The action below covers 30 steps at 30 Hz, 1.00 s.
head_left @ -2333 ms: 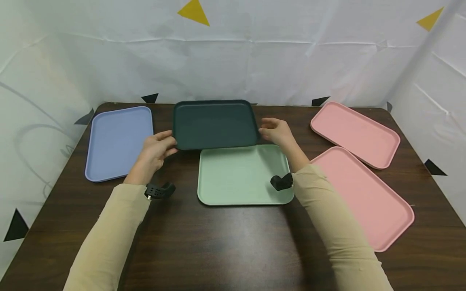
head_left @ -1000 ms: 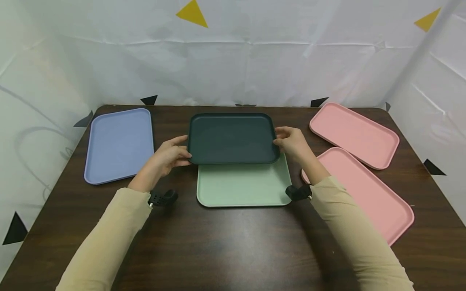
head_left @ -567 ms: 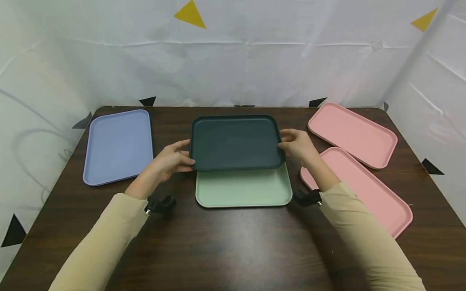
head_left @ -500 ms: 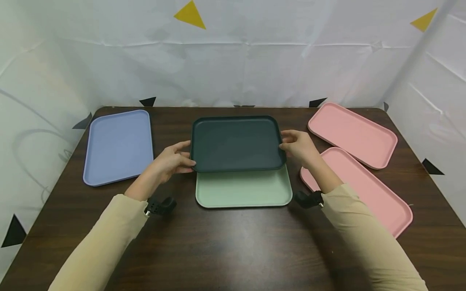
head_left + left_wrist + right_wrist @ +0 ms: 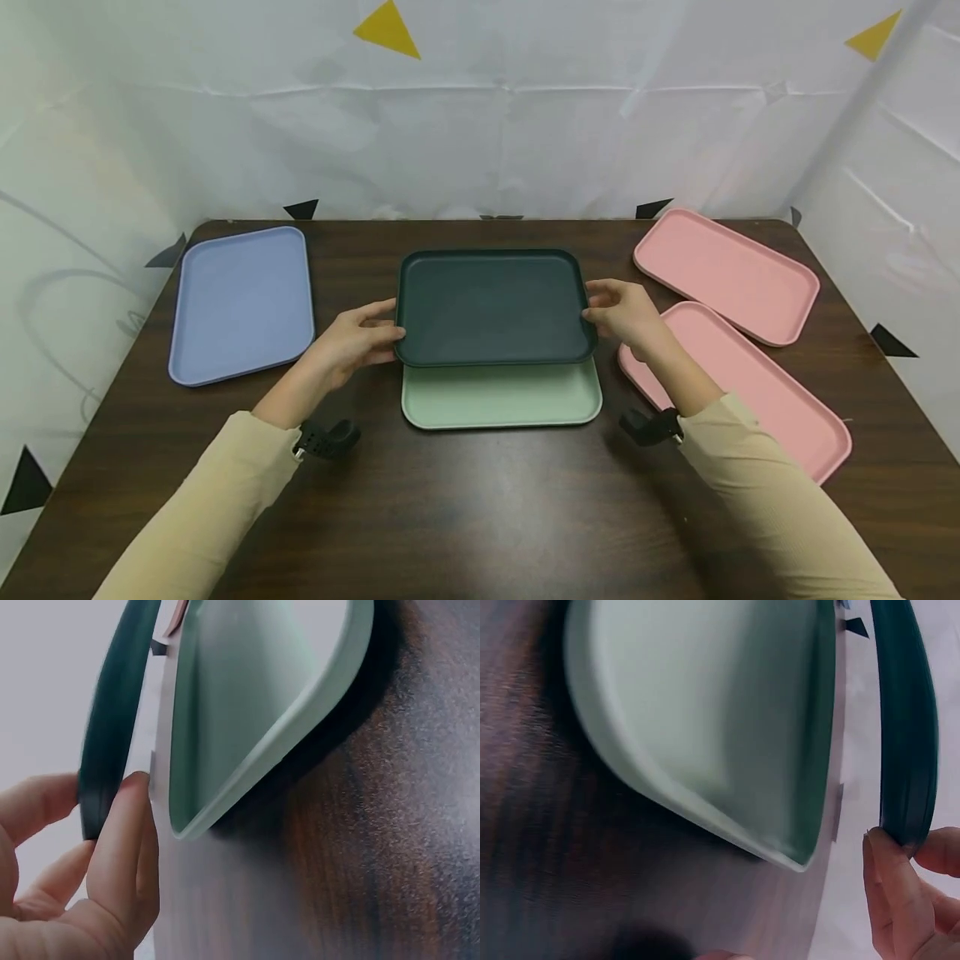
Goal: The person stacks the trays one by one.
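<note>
A dark green tray point(image 5: 495, 308) is held level above a light green tray point(image 5: 502, 398), with a gap between the two in both wrist views. My left hand point(image 5: 358, 340) pinches its left end between thumb and fingers. At the opposite end my right hand point(image 5: 624, 312) pinches the rim the same way. The light green tray lies on the table, its back part hidden under the dark one in the head view. From the left wrist, fingertips point(image 5: 124, 817) show on both faces of the dark green tray point(image 5: 120, 712).
To the left lies a blue tray point(image 5: 242, 304) on the brown wooden table point(image 5: 450, 517). Two pink trays sit at the right: a far one point(image 5: 727, 275) and a nearer one point(image 5: 750, 383), their edges meeting. White sheeting point(image 5: 480, 150) hangs behind the table.
Both hands have brought the dark green tray from the back toward me and to the right, so it covers more of the light green tray. The other trays stay put.
</note>
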{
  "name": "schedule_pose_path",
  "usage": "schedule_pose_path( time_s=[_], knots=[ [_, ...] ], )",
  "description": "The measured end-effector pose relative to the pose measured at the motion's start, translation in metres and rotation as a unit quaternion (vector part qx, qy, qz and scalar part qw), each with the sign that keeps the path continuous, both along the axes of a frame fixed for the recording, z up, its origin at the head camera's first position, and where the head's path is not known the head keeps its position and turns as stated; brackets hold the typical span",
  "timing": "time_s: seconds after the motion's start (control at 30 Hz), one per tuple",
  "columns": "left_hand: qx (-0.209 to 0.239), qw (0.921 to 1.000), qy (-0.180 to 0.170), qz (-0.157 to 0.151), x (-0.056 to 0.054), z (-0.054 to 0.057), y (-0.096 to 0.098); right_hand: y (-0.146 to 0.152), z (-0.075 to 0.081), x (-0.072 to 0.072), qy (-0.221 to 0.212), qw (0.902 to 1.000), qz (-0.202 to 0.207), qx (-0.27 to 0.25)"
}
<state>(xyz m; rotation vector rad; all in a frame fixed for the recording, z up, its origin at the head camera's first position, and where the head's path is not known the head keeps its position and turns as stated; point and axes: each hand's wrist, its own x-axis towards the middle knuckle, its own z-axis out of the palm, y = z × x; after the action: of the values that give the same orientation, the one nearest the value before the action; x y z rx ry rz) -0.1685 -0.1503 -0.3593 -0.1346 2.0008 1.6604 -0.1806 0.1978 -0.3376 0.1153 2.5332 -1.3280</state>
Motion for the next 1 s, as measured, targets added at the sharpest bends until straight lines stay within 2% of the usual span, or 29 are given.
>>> schedule_pose_path(
  time_s=[0.3, 0.4, 0.77, 1.0],
  knots=[
    [0.006, 0.9975, 0.005, 0.071, 0.004, -0.004, 0.004, 0.002, -0.006, 0.01, -0.015, 0.9998, 0.014, -0.003],
    [-0.005, 0.9968, 0.005, 0.08, 0.005, -0.006, 0.005, 0.003, -0.008, 0.013, -0.018, 0.9996, 0.019, -0.007],
    [-0.028, 0.9986, 0.003, 0.046, 0.009, -0.017, 0.005, 0.006, -0.014, 0.02, -0.033, 0.999, 0.028, -0.011],
    [-0.033, 0.9986, 0.005, 0.041, 0.011, -0.021, 0.005, 0.005, -0.019, 0.022, -0.028, 0.9993, 0.017, -0.02]
  ],
)
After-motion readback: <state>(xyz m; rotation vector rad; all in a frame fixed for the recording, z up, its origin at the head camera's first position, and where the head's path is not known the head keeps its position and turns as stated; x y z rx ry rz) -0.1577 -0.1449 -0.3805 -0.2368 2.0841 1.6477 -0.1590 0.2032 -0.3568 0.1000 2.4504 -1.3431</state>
